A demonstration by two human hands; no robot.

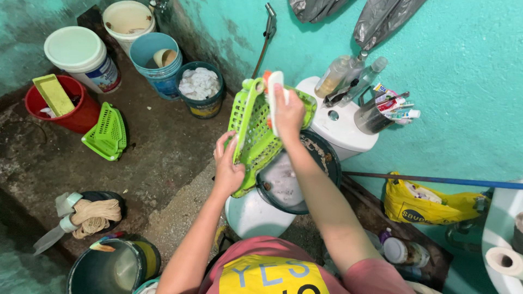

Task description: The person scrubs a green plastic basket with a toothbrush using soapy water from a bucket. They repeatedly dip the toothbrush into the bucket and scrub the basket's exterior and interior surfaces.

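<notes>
While the left hand [227,170] clasps the lower edge of the green basket [256,133], thumb on one side and fingers curled behind the rim, the right hand [289,111] is clenched around a white scrub brush [274,95] with an orange part showing at its top, pressed against the basket's inner face. The basket is held tilted, almost on edge, in the air over a dark basin [324,163] of soapy water, which sits on top of a white toilet bowl [253,218].

A slip looks the likeliest mishap: the basket appears wet and is pinched at one edge only, so a hard stroke of the brush could twist it out of the left hand's grip and drop it into the basin or onto the floor [158,147]. The basin itself seems perched rather than seated, and a knock from above could tip it. A swing of the right elbow might also reach the bottles [348,76] and cup of toothbrushes [381,111] on the toilet tank [340,128] just beside.

The basket is bright lime plastic, rectangular, with lattice walls and a thicker rim; a second green basket [106,133] lies on the floor well apart.
</notes>
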